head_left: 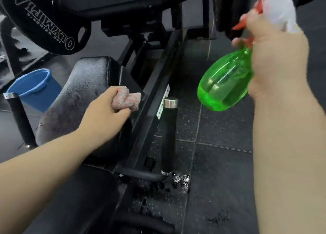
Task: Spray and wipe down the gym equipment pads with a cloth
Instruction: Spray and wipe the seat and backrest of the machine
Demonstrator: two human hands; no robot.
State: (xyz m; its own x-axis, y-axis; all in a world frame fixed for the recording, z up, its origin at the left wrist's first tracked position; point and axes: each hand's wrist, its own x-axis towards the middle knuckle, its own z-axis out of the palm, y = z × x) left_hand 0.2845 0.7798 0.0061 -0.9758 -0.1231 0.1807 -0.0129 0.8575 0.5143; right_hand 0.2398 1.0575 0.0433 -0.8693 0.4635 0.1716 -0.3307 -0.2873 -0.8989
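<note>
Two bare forearms fill the foreground, reaching in from the bottom edge, hands well apart. On the near side, the left hand is clenched around a bunched pinkish cloth, and that cloth sits right at the right-hand edge of the black seat pad, whose surface looks speckled and damp. Over on the other side, the right hand grips the neck of a green spray bottle, held in the air above the dark floor tiles, tilted with its base toward the pad and a finger by the red trigger; it's blurred. Between the hands stands an upright black handle with a shiny cap. Wet splashes glisten at its foot. Beyond the pad sits a blue bucket, and a black weight plate hangs above.
</note>
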